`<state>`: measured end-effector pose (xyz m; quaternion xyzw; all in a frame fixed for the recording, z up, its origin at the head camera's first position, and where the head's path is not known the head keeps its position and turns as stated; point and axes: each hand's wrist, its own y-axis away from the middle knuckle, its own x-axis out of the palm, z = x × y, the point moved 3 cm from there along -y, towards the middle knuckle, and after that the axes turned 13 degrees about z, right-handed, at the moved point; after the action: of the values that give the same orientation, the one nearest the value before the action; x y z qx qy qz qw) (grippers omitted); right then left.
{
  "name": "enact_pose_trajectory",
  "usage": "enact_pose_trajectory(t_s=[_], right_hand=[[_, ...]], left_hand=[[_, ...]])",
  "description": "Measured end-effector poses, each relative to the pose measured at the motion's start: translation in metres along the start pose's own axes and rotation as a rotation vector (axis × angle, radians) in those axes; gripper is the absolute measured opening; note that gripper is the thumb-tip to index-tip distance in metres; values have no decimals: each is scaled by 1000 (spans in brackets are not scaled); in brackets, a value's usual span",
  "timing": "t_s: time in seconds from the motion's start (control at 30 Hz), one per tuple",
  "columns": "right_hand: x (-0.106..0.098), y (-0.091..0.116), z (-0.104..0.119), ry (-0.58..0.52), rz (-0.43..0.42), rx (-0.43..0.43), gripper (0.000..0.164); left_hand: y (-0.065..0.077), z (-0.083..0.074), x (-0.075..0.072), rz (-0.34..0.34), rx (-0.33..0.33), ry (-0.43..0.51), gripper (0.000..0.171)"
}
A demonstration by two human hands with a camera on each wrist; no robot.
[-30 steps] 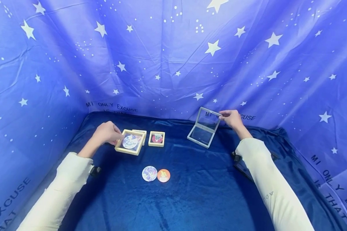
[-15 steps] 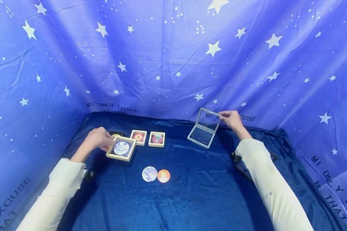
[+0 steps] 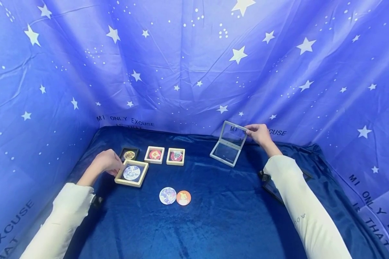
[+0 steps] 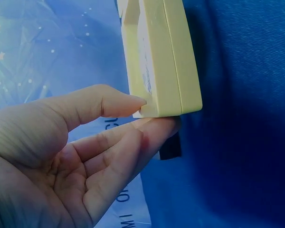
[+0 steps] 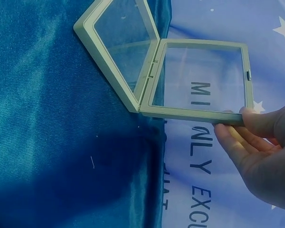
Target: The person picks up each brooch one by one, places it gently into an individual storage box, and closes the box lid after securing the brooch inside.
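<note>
Between thumb and fingers, my left hand (image 3: 107, 161) pinches the left edge of a cream display frame (image 3: 131, 173) with a round white-and-blue badge inside. In the left wrist view the frame (image 4: 164, 57) is seen edge-on, its two halves closed together, thumb and fingertips at one corner. My right hand (image 3: 258, 133) holds the raised lid corner of a hinged pale display frame (image 3: 227, 153), which stands open with clear film in both halves. The right wrist view shows thumb and fingers gripping that lid (image 5: 199, 116), the other half resting on the cloth.
Behind the left frame lie a small black frame (image 3: 129, 154) with a yellow disc and two small cream frames (image 3: 154, 154) with red discs. Two loose badges, one purple-white (image 3: 167, 196) and one orange (image 3: 183, 198), lie in front. A dark flat object (image 3: 273, 192) is partly under the right sleeve.
My left hand has carried the cream frame left and toward the front, uncovering the small black frame and a small cream frame. The right hand and the hinged frame have stayed put.
</note>
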<state>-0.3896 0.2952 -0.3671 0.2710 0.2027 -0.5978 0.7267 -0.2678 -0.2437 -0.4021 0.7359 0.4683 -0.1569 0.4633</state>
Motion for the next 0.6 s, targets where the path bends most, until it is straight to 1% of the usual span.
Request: enact_pose_trajectory(t_s=[0.27, 0.4, 0.6], right_hand=[[0, -3, -4, -5, -13, -40, 31], [0, -3, -4, -2, -22, -49, 30], [1, 0, -3, -4, -18, -50, 30]], left_hand=[[-6, 8, 3, 14, -13, 32, 14], [-7, 9, 3, 7, -14, 33, 12], [-8, 8, 4, 7, -37, 32, 13]])
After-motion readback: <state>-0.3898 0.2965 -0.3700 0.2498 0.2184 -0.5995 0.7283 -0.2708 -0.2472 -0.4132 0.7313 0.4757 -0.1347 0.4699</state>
